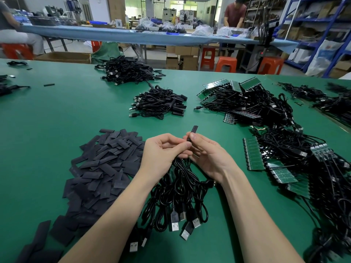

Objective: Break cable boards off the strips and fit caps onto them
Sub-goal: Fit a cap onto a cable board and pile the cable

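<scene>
The black cap [194, 131] stands nearly upright, long axis tilted slightly right, its top clear above the right hand [207, 154] fingers pinching its base. The left hand [161, 152] fingers curl around the cable bundle [180, 188] hanging below toward the bench [57, 114].

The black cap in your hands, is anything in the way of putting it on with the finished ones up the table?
Nothing visible is. The right hand pinches the black cap, and the left hand grips the cable under it. Between them and the capped cable pile lies only bare green table.
</scene>
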The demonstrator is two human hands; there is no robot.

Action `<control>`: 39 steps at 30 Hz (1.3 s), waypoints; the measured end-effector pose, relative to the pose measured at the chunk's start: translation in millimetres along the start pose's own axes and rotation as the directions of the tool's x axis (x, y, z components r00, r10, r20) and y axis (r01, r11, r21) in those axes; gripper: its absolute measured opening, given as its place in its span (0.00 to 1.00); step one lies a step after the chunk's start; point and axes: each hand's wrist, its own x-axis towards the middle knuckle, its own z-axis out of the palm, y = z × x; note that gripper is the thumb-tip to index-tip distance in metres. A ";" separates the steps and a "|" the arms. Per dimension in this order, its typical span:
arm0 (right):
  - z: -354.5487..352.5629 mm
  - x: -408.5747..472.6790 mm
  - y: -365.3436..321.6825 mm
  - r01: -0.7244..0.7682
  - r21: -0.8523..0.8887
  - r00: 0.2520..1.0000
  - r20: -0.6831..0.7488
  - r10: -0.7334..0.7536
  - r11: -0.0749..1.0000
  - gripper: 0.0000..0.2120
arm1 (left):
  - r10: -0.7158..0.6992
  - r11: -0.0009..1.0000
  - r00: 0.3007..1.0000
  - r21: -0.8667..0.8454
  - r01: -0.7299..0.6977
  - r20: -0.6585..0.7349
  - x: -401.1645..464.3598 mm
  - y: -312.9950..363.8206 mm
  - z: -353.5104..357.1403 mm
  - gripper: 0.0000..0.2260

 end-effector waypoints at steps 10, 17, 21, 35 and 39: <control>1.0 7.0 1.3 0.004 -0.013 1.000 -0.011 -0.004 1.000 0.06 | -0.022 0.998 0.999 -0.061 0.019 -0.042 4.7 1.5 0.4 0.05; 1.9 19.8 3.1 0.161 0.061 0.982 -0.106 -0.154 0.985 0.17 | -0.041 0.996 0.999 -0.081 0.040 -0.004 11.5 -1.2 -4.8 0.04; 1.7 22.9 4.8 0.186 0.042 0.973 -0.143 -0.179 0.982 0.12 | -0.059 0.997 0.998 -0.058 0.057 -0.026 12.0 -2.6 -3.0 0.04; 9.0 17.8 8.9 0.233 0.032 0.951 -0.215 -0.221 0.972 0.15 | -0.081 0.996 0.995 -0.040 0.079 -0.056 10.9 -2.1 -3.3 0.05; 9.2 18.2 9.7 0.256 0.011 0.942 -0.229 -0.247 0.967 0.11 | -0.080 0.995 0.996 -0.058 0.078 -0.047 11.1 -2.2 -3.8 0.04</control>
